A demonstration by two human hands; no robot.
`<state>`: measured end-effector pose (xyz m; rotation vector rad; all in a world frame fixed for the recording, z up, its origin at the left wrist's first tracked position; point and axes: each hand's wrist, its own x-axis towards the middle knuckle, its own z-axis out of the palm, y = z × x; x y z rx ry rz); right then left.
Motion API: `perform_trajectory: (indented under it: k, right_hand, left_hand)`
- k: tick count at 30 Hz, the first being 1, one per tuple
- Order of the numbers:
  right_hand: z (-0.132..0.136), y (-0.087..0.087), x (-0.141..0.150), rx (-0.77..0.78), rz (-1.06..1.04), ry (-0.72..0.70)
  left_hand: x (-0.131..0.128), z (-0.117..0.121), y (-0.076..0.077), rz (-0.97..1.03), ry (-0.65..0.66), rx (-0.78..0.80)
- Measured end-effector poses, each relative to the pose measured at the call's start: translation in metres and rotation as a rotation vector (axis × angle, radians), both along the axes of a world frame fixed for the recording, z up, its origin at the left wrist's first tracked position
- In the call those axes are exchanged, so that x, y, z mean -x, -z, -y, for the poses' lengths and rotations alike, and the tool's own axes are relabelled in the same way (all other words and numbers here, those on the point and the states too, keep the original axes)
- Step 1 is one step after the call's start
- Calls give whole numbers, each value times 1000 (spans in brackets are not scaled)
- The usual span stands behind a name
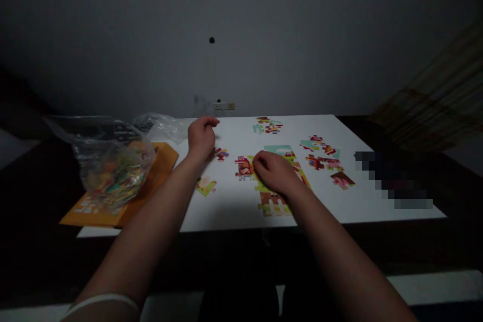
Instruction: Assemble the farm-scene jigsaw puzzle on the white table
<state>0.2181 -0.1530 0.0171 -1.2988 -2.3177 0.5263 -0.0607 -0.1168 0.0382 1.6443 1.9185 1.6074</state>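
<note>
A partly joined jigsaw puzzle (272, 205) with fence, grass and sky pictures lies on the white table. My right hand (278, 172) rests over it with thumb and fingers pinched at the edge of a red-and-white puzzle piece (243, 169), on the puzzle's left side. The hand covers part of the assembled picture. Farther left, my left hand (201, 137) is raised with its fingers curled; their inner side is hidden, so anything in them cannot be seen. Just below its fingertips lies a small colourful piece (222, 154). A green-and-cream piece (206, 186) lies nearer to me.
Loose puzzle pieces lie at the back (267, 126) and on the right (324, 162). At left, a clear plastic bag of pieces (116, 173) sits on an orange envelope (156, 171), with more crumpled plastic (166, 128) behind. A pixelated dark patch covers the table's right edge.
</note>
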Motion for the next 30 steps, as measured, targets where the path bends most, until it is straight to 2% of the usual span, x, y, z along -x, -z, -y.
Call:
perform_trajectory:
  k: [1,3,6,8,10,12,14,16,18,20,26,30]
  right_hand:
    - [-1,1,0,-1,3,-2]
    - [-2,4,0,2,4,-10]
    - [-3,5,-1,0,1,-17]
    - [-3,6,-1,-4,-4,-20]
    - [-3,6,-1,-2,-12,-19]
    - [-3,6,-1,-1,-18,-19]
    - [-3,7,-1,-6,-22,-22]
    - [-4,7,-1,-13,-25,-27]
    - [-4,8,-2,-13,-28,-27]
    - [-4,7,-2,-10,-30,-31]
    - [-3,4,-2,-3,-14,-31]
    - [-2,1,-2,5,-7,-27]
  left_hand:
    - [5,-2,-2,104,-81,-20]
    - [13,-7,-4,278,-151,-38]
    - [19,-12,-2,443,-111,-13]
    - [22,-13,0,440,-68,49]
    - [27,-11,1,276,-37,165]
    - [32,-6,0,-62,33,314]
    - [37,2,-3,-450,189,446]
    - [38,9,-5,-650,366,540]
    - [38,14,-7,-700,499,599]
    - [36,15,-7,-720,568,613]
    - [37,12,-4,-729,663,565]
    - [34,11,-3,-692,654,572]
